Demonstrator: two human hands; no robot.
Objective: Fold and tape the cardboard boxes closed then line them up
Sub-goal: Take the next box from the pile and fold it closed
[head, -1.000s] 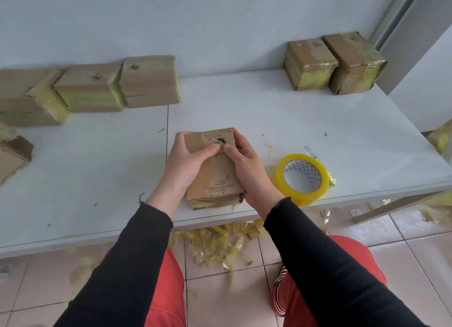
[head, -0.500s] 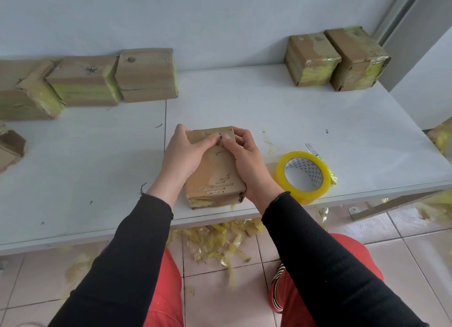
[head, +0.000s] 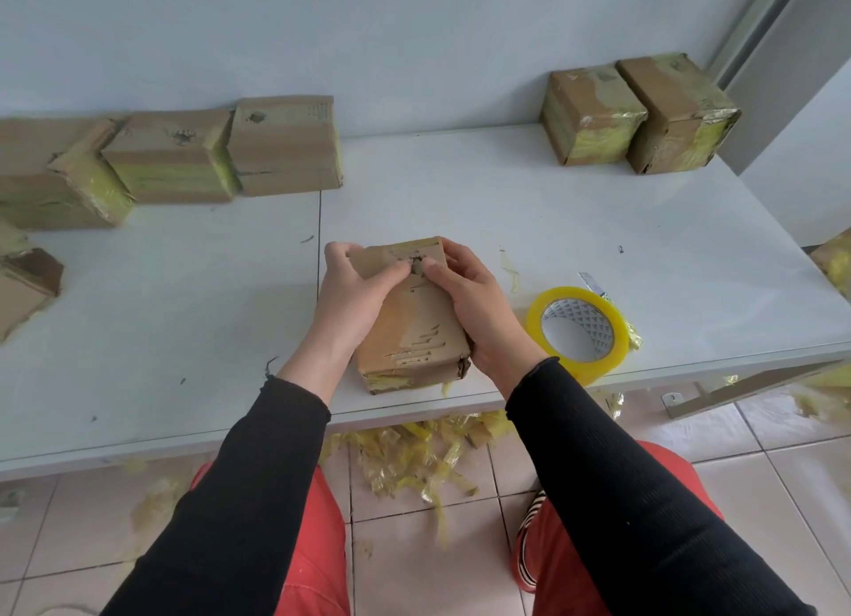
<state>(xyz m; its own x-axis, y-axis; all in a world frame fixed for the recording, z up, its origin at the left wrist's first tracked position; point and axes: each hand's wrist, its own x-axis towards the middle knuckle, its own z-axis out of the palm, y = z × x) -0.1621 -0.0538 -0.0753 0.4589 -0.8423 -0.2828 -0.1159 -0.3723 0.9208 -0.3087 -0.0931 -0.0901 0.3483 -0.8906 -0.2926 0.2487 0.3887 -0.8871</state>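
Yellow tape scraps [head: 414,459] are noted on the tiled floor beneath the table edge, between the person's knees. On the white table [head: 506,210], close to its near edge, a small cardboard box [head: 414,325] is held between both hands, its long axis running away from the body and tilted slightly left at the far end. The left hand [head: 352,293] is wrapped round the box's left side, the right hand [head: 474,297] round its right side; fingers of both are curled over the far end, and the two thumbs are pressed nearly tip to tip on the top face, close to a dark scuff. The flaps appear to be folded down; whether fresh tape has been laid cannot be told. Just right of the right wrist, a roll of yellow tape [head: 578,332] lies flat near the table edge, so the right hand is judged the nearer for fetching it, with the box lying left of the roll. Farther back at left, a row of taped boxes [head: 175,155] is set against the wall [head: 414,40]; at the far right corner, two taped boxes [head: 640,113] stand side by side, touching. A partly seen box [head: 27,284] lies at the left margin.
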